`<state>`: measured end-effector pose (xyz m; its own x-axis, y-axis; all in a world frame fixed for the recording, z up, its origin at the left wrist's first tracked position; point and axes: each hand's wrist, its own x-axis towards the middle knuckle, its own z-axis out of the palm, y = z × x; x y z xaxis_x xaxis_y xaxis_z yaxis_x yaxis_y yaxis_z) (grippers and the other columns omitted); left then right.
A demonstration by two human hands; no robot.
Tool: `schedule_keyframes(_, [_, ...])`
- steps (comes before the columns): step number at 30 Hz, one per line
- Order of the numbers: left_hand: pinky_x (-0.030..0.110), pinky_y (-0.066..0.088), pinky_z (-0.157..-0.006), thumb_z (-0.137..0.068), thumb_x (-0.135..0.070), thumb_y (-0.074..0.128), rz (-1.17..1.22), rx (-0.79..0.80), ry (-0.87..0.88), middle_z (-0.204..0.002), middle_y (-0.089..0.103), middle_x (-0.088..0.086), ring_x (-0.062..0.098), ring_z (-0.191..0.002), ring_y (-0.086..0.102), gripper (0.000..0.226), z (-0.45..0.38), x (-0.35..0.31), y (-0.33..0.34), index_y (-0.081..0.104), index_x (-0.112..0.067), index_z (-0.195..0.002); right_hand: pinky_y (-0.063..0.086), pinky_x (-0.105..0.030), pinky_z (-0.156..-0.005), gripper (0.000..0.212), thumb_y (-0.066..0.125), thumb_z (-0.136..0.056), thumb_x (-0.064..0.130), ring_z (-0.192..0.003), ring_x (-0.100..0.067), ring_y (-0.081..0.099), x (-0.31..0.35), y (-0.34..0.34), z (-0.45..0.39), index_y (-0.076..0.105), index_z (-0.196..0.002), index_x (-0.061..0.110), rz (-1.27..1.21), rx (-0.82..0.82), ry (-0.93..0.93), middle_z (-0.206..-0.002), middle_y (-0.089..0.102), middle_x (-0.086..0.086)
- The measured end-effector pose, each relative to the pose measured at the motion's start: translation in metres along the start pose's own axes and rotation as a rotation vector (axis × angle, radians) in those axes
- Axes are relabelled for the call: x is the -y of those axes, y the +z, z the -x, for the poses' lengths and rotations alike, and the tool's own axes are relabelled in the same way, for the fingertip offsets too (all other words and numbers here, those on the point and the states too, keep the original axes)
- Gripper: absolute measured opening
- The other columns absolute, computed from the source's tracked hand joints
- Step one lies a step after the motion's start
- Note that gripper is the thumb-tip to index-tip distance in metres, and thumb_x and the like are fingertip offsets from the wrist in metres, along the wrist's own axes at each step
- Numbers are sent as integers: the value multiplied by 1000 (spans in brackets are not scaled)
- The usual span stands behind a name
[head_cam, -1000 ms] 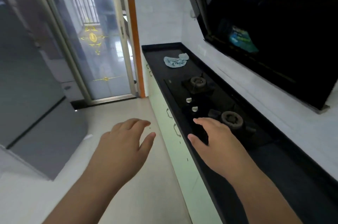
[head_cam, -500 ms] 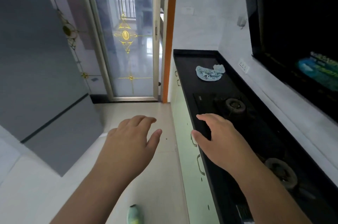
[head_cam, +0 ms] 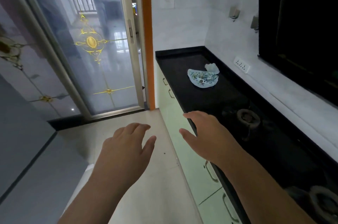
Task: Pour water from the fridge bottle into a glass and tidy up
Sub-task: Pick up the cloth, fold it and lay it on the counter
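No bottle and no glass show in the head view. The grey fridge [head_cam: 27,150] fills the lower left, its doors closed. My left hand [head_cam: 126,148] hovers over the pale floor with fingers spread and nothing in it. My right hand [head_cam: 206,136] is held out at the front edge of the black counter [head_cam: 175,70], also spread and holding nothing. Both forearms reach in from the bottom of the view.
A patterned cloth [head_cam: 203,78] lies on the counter near the far end. Two gas burners [head_cam: 247,117] sit in the black hob to the right. A frosted sliding glass door [head_cam: 102,70] stands ahead. Pale green cabinet doors [head_cam: 192,150] run under the counter.
The view has swung left and up, bringing the glass door and the counter's far end toward the centre. Both hands stay spread and hold nothing.
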<state>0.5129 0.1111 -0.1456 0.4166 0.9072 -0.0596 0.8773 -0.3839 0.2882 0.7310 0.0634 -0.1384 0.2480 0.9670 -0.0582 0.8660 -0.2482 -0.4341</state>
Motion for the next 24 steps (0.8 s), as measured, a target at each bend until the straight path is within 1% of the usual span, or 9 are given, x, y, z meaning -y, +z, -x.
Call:
schedule_keyframes(2, [38, 43, -117, -103, -62, 35, 3, 2, 21, -156, 47, -18, 11, -144, 44, 52, -33, 8, -7, 43, -42, -151, 40, -38, -114, 56, 55, -98, 54, -141, -13, 41, 1, 2, -31, 42, -149, 35, -21, -11, 27, -153, 45, 14])
schedule_keyframes(7, [36, 44, -115, -102, -62, 34, -38, 7, 84, -155, 49, -18, 10, -142, 46, 53, -124, 25, -19, 45, -42, -150, 40, -41, -115, 57, 57, -97, 53, -141, -13, 41, -5, 7, -117, 43, -149, 34, -56, -37, 66, -153, 45, 13])
schedule_keyframes(12, [33, 41, -116, -103, -61, 32, -79, -2, 113, -156, 49, -16, 10, -142, 47, 54, -221, 27, -32, 45, -40, -150, 40, -35, -114, 58, 58, -97, 52, -141, -12, 41, -16, 13, -214, 43, -150, 32, -109, -53, 86, -153, 45, 12])
schedule_keyframes(16, [33, 43, -113, -103, -59, 33, -109, 11, 124, -154, 50, -18, 11, -139, 48, 51, -306, 37, -37, 47, -40, -149, 42, -33, -107, 56, 60, -97, 49, -135, -15, 45, -18, 11, -303, 46, -148, 29, -134, -67, 89, -149, 49, 9])
schedule_keyframes(18, [35, 42, -114, -104, -59, 32, -97, 24, 139, -155, 48, -18, 10, -141, 46, 51, -346, 39, -39, 46, -40, -149, 42, -32, -105, 57, 60, -97, 48, -135, -15, 46, -16, 10, -344, 46, -148, 28, -134, -55, 84, -148, 49, 8])
schedule_keyframes(20, [36, 40, -117, -105, -58, 33, -75, 54, 150, -159, 45, -17, 10, -145, 43, 51, -385, 39, -41, 44, -40, -151, 41, -33, -107, 58, 59, -97, 49, -137, -16, 44, -16, 7, -381, 45, -149, 28, -118, -57, 91, -150, 48, 6])
schedule_keyframes(24, [38, 39, -120, -106, -58, 36, -33, 114, 205, -160, 44, -15, 12, -146, 43, 49, -462, 42, -40, 44, -39, -150, 37, -34, -112, 58, 58, -98, 49, -141, -16, 41, -25, 6, -440, 44, -150, 27, -112, -47, 169, -154, 45, 6])
